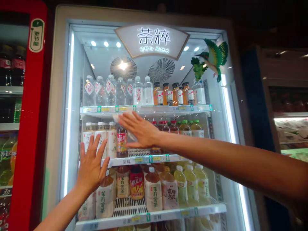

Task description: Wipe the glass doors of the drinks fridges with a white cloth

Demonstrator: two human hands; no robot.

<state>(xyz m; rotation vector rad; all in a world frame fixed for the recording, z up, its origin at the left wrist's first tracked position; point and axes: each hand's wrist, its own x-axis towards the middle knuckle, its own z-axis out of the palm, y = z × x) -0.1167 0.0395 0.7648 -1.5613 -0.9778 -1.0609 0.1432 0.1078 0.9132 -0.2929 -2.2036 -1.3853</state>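
Beneath the flat, unclenched right hand (pixel 141 131), a white cloth (pixel 116 118) appears pressed against the fridge door (pixel 57 106), mostly hidden. Lower and leftward, the left hand (pixel 91 163) spreads its fingers at the door, grasping nothing. Behind both hands, bottles (pixel 153 194) stand on white shelves (pixel 91 110).

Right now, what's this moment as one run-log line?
left hand: spread open at glass door; right hand: flat over white cloth or tissue; behind door: bottles on shelves
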